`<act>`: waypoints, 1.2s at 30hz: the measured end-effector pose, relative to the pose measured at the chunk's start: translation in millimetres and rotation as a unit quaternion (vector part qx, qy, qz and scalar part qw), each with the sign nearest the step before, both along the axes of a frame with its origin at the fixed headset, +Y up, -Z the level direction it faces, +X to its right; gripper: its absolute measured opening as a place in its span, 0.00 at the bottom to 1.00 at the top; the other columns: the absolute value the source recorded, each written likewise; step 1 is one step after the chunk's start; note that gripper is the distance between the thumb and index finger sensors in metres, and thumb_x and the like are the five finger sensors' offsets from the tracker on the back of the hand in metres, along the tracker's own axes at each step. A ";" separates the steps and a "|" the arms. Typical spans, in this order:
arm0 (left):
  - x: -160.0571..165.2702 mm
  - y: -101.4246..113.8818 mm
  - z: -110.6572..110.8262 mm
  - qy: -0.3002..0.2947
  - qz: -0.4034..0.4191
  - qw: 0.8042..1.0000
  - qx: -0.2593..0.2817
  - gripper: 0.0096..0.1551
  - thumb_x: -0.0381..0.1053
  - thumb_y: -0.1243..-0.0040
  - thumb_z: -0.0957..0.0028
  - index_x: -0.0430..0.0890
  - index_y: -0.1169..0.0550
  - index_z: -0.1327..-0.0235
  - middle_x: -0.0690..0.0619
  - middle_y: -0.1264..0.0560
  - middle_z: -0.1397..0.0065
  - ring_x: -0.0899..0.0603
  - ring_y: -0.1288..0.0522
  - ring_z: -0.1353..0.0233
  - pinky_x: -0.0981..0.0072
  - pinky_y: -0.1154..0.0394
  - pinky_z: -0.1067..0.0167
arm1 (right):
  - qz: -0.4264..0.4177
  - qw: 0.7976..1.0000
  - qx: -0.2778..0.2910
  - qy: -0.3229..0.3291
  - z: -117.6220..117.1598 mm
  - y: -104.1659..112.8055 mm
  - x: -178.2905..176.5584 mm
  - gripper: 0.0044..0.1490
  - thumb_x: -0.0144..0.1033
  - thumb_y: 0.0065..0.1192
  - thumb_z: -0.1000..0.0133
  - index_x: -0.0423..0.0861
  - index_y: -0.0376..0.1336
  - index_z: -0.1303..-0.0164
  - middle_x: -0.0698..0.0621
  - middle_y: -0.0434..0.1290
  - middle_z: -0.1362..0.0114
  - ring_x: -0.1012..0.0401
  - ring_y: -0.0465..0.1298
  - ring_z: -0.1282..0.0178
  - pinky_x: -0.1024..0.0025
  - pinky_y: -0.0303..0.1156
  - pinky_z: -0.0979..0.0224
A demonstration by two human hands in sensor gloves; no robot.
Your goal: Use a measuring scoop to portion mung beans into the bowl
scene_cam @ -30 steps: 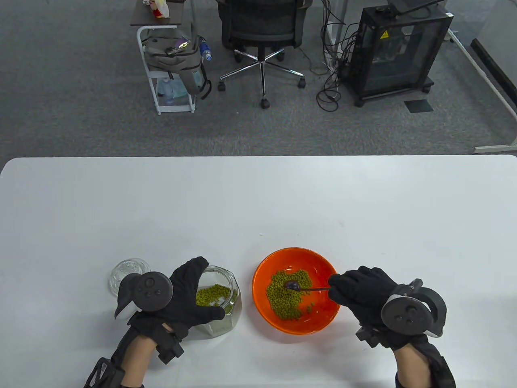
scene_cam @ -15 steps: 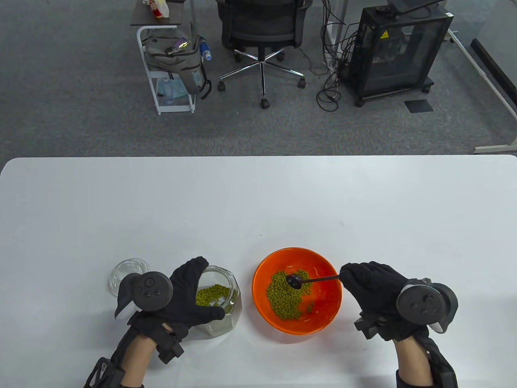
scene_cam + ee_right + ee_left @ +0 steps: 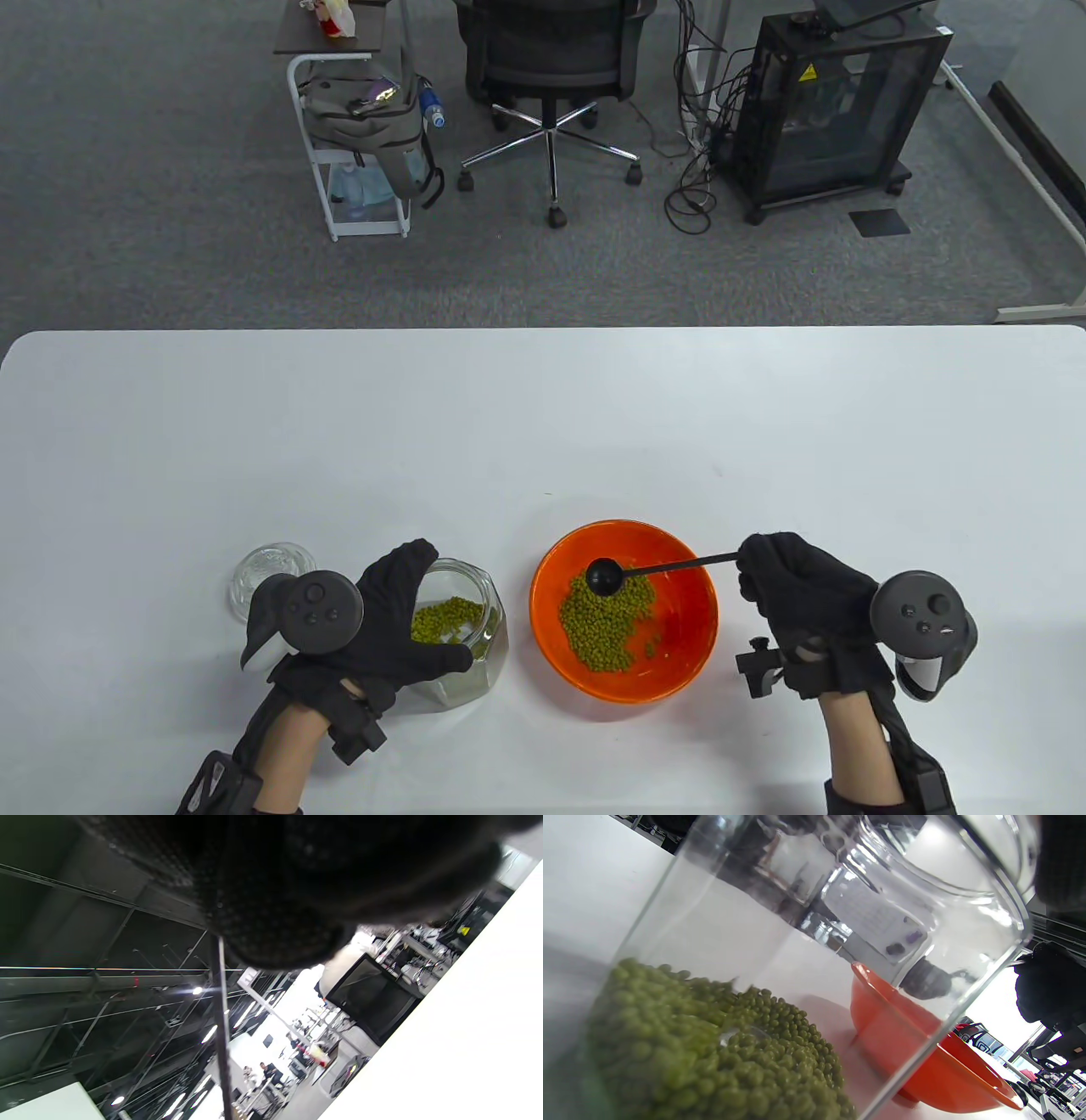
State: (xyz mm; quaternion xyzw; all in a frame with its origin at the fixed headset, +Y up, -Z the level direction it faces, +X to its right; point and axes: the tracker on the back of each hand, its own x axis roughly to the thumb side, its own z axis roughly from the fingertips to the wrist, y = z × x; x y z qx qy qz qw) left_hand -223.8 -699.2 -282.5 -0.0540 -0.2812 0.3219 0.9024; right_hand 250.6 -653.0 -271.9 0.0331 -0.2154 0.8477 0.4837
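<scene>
An orange bowl (image 3: 679, 560) with a heap of green mung beans (image 3: 607, 624) sits near the table's front. My right hand (image 3: 802, 586) pinches the thin handle of a black measuring scoop (image 3: 604, 576), whose round head hangs turned over above the bowl's far left part. To the left, a clear glass jar (image 3: 462, 624) holds more mung beans (image 3: 712, 1052). My left hand (image 3: 394, 624) grips the jar around its side. In the left wrist view the orange bowl (image 3: 908, 1052) shows through the jar's glass (image 3: 840, 921). The scoop's handle (image 3: 220, 1027) crosses the right wrist view under my glove.
The jar's glass lid (image 3: 267, 570) lies on the white table (image 3: 543, 407) just left of my left hand. Beyond the table's far edge stand an office chair (image 3: 551, 68), a white cart (image 3: 356, 127) with a bag and a black cabinet (image 3: 836, 102).
My right hand has risen and drawn back to the right, lifting the scoop's head out of the beans and turning it over. The left hand and jar have stayed still.
</scene>
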 end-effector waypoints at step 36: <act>0.1 0.4 0.0 -0.001 0.001 1.000 -0.004 0.79 0.84 0.31 0.57 0.32 0.52 0.21 0.28 0.49 0.18 0.19 0.41 0.21 0.23 0.40 0.28 | 0.074 0.990 0.010 0.119 -16.4 78.1 -161.5 0.27 0.51 0.69 0.47 0.38 0.80 0.64 0.46 0.88 0.69 0.56 0.84 0.79 0.64 0.81 0.71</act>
